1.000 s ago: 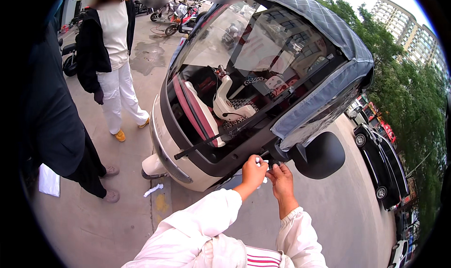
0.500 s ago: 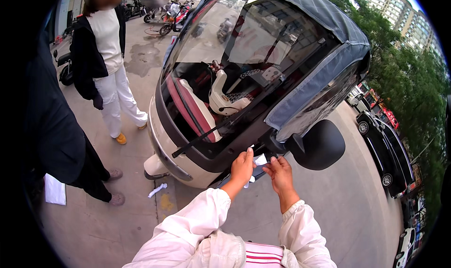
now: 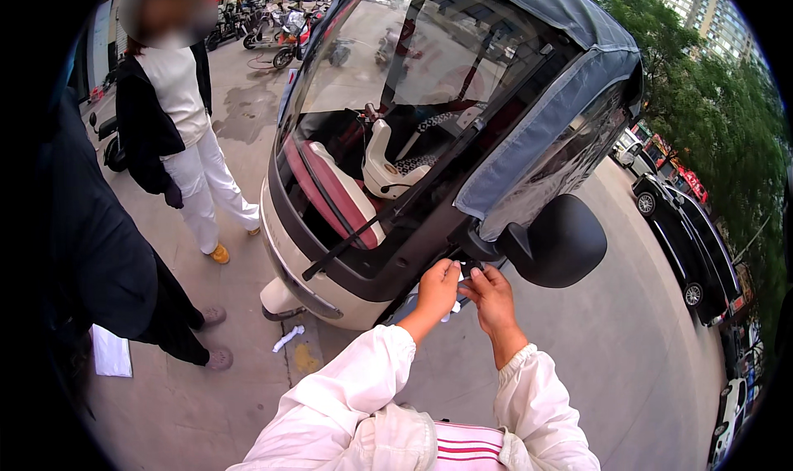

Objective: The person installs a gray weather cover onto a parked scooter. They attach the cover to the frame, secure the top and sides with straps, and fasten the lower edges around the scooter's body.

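Observation:
My left hand (image 3: 438, 293) and my right hand (image 3: 493, 304) are raised close together in front of the three-wheeler's front corner. Both are closed, thumbs pinched against fingers, with the fingertips almost meeting. What lies between them is mostly hidden and too small to make out. A crumpled white scrap (image 3: 452, 311) shows below the fingers, between the two hands. Just above and to the right, the black side mirror (image 3: 563, 241) juts out from the enclosed three-wheeler (image 3: 330, 286), which has a cream and dark body, a big windshield and a grey quilted cover.
A strip of white crumpled material (image 3: 288, 339) lies on the ground by the front wheel. To the left stand a person in white trousers (image 3: 202, 182) and one in dark clothes (image 3: 116, 248), near a white flat package (image 3: 111, 352). A black car (image 3: 681, 240) is parked at right.
Both hands have drawn closer together. The white piece that showed between the fingertips is now mostly hidden. The view has shifted slightly.

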Motion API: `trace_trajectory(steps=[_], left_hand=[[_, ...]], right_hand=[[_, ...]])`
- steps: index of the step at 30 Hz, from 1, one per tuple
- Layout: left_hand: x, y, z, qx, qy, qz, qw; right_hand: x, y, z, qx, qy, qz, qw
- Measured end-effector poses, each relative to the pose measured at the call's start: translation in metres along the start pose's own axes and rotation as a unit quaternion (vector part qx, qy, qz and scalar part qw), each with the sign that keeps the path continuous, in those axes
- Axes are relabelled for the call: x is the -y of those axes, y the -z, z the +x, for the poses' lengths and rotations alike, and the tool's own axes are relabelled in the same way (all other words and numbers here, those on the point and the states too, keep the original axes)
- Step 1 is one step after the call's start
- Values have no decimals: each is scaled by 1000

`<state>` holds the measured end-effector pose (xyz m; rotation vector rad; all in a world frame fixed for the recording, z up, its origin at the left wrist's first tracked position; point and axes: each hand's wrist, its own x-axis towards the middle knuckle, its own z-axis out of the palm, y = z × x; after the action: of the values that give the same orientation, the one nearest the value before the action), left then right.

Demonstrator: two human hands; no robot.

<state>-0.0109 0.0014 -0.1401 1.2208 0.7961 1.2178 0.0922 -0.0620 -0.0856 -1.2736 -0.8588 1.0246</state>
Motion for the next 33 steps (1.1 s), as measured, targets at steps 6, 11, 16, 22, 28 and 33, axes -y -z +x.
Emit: trace_trajectory(steps=[6,11,16,22,28,33], left_hand=[[3,5,-8,10,95,-178,979],[21,19,-14,10,100,-178,979],[19,44,-18,-16,104,-152,983],[41,92,-36,-50,154,-231,959],[23,87,-31,-39,147,-452,879],[28,94,-17,-71,155,-428,888]], right_hand=[[-7,5,7,6,5,9,1000],[-5,10,9,4,3,10,1000],[2,3,5,-8,-9,36,999],[1,13,2,-3,-15,51,999],[-13,19,0,18,-36,171,984],[-28,7,10,57,-56,232,969]])
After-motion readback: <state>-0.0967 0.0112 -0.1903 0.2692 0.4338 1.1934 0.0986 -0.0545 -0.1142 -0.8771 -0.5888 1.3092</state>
